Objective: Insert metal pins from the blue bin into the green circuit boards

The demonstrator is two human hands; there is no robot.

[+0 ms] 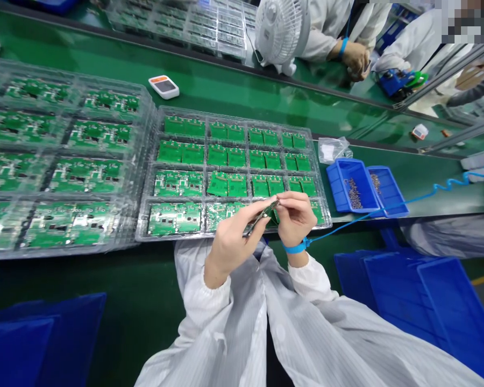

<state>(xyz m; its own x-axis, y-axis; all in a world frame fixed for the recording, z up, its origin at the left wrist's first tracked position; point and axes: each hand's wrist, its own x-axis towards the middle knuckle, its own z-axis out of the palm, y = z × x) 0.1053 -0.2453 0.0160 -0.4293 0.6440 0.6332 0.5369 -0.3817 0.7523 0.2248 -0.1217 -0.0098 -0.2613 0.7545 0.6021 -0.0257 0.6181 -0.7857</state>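
Two hands on one board, both grips closed

Left hand (234,232) has the circuit board (262,215) clamped between thumb and fingers along its side. Right hand (296,217) pinches the upper right end with thumb and fingertips. Can't tell if a small part sits in that pinch; fingers cover it. Board is tilted, nearly edge-on to the camera, by the near rim of the tray (142,227), right of its middle. Height above the tray not readable.

Looks like close finger work at the board's end. To do it well, my read:
- Left hand is the fixture. Hold by the edges, thumb off the components, just firm enough to stop twist or flex.
- Right hand does the fine work. Keep force square to the board, no sideways prying; a stressed joint is the likely failure.
- Turn the worked end toward the eyes. From this angle fingers hide it.
- Watch clearance: other boards (175,219) fill the cells close by, so a slip could scratch them. One tilted board (216,184), second column, third row from the far side, sits askew.
- Wrist strap (296,248) is on the right wrist; its cord (339,228) passes over the near side of the blue bins (334,183) of small metallic pieces (354,194). Mind snags.
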